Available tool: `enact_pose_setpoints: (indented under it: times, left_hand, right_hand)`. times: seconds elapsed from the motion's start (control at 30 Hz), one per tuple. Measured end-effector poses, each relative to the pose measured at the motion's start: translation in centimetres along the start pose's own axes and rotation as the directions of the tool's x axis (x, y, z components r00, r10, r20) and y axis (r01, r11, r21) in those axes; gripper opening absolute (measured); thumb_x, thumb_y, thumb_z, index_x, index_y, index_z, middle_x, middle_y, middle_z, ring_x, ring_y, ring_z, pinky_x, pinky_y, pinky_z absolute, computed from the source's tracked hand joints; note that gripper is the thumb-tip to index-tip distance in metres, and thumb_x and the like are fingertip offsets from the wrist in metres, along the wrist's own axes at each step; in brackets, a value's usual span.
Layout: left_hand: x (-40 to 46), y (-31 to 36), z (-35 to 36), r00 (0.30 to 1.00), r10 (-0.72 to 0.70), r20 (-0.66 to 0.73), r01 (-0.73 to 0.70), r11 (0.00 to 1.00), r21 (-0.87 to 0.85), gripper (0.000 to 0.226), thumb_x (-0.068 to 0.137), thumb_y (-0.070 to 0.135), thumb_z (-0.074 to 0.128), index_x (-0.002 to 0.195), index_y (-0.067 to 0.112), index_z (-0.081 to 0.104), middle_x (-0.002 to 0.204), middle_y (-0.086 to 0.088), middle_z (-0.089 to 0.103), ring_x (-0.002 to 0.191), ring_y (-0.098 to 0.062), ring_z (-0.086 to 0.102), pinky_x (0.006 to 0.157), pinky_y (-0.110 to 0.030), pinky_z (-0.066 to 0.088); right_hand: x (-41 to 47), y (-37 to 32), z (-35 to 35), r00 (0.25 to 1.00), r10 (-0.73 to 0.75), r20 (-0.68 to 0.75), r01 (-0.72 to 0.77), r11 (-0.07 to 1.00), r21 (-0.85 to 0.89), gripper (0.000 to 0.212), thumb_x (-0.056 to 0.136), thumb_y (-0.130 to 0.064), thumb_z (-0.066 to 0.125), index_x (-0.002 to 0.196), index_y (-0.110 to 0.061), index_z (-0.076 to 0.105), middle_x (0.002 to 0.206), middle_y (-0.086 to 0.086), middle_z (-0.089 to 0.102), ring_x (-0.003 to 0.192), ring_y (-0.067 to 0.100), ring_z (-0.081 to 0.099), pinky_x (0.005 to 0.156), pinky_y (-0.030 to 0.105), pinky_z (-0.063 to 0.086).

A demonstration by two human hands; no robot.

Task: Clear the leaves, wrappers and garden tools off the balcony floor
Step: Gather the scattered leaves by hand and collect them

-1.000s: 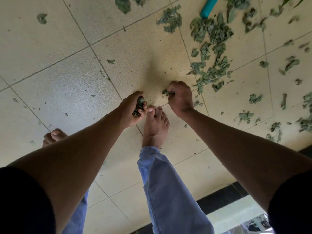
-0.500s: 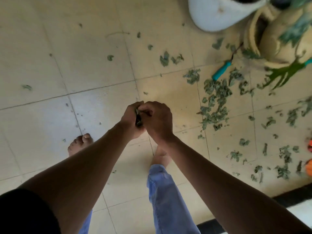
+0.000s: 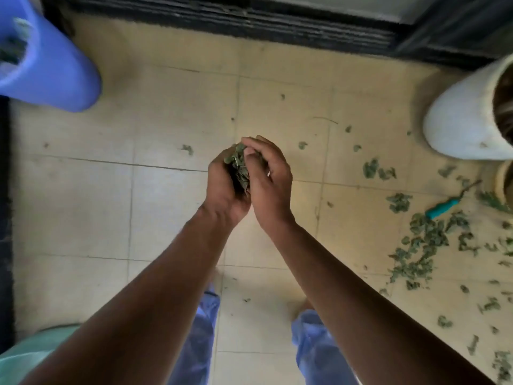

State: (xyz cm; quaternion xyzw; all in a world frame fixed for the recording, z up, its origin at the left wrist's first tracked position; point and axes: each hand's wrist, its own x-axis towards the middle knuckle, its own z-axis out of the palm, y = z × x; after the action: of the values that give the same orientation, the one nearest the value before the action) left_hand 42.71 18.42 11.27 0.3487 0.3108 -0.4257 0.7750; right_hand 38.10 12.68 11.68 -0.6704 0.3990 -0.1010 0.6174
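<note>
A handful of dry green leaves (image 3: 239, 168) sits between my two hands, held up in front of me above the tiled floor. My left hand (image 3: 223, 187) cups the bundle from the left with curled fingers. My right hand (image 3: 269, 179) closes over it from the right, fingers curled onto the leaves. A large patch of loose leaves (image 3: 422, 245) lies on the floor at the right. A small garden tool with a teal handle (image 3: 444, 207) lies beside that patch.
A blue bin (image 3: 55, 70) stands at the top left with something green inside. A white pot (image 3: 460, 118) stands at the right edge, a tan pot (image 3: 503, 182) below it. A dark door track (image 3: 249, 20) runs along the top. A pale green thing (image 3: 30, 348) shows at bottom left.
I have stood up from the floor and the view has swung left. Both hands rose together with the gathered leaves. The blue bin and door track have come into view.
</note>
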Motion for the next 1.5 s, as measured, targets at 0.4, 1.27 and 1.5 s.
enact_pose_setpoints:
  times: [0.4,1.27,1.5]
  left_hand:
    - [-4.3,21.4,-6.5,0.913,0.278,-0.297,-0.344,0.917,-0.201,0.032,0.102,0.042,0.055,0.092,0.017,0.071,0.101,-0.002,0.069,0.103,-0.018,0.066,0.099,-0.030,0.050]
    - [10.1,-3.6,-4.1,0.931,-0.234,-0.279,0.307,0.917,0.255,0.026,0.101,0.006,0.052,0.102,0.012,0.077,0.079,-0.005,0.068,0.060,-0.016,0.058,0.047,-0.020,0.042]
    - [16.1,-11.8,-6.3,0.929,-0.275,-0.248,0.330,0.919,0.215,0.021,0.104,0.015,0.053,0.103,0.012,0.074,0.078,-0.004,0.059,0.062,-0.013,0.054,0.046,-0.019,0.039]
  right_hand:
    - [1.6,-8.6,22.5,0.950,0.106,0.294,-0.163,0.971,0.175,0.028,0.087,0.000,0.057,0.098,-0.009,0.081,0.101,-0.001,0.079,0.111,0.006,0.069,0.104,0.033,0.053]
    - [13.8,11.2,-9.2,0.943,0.149,0.299,0.148,0.617,-0.773,0.026,0.092,-0.009,0.059,0.114,-0.013,0.070,0.112,0.005,0.072,0.102,0.024,0.067,0.089,0.036,0.055]
    - [21.2,18.9,-13.3,0.879,0.056,0.473,0.412,0.411,-0.813,0.041,0.090,-0.004,0.057,0.129,-0.012,0.061,0.127,0.016,0.052,0.116,0.033,0.054,0.094,0.038,0.050]
